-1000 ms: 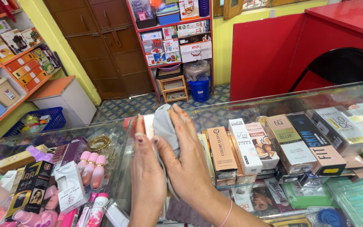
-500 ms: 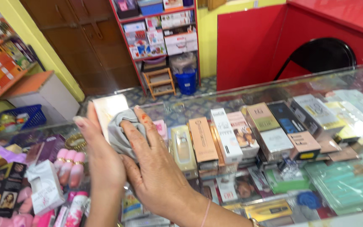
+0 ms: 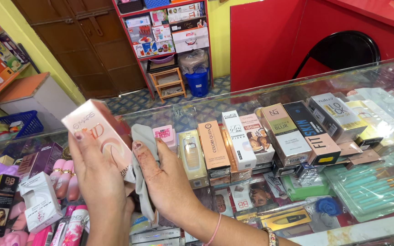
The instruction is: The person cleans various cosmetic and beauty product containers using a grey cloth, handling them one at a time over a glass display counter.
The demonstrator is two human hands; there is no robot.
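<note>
Your left hand grips the pink box; your right hand presses the grey cloth beside it, wiping unfinished.

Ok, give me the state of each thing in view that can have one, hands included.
left hand: gripping the pink box, tilted
pink box: shut, held above the counter
right hand: pressing the grey cloth against the box
grey cloth: crumpled, hanging down between the hands
glass counter: shut top, boxed cosmetics in rows beneath
black chair: unoccupied, behind the counter
wooden stool: upright on the floor
</note>
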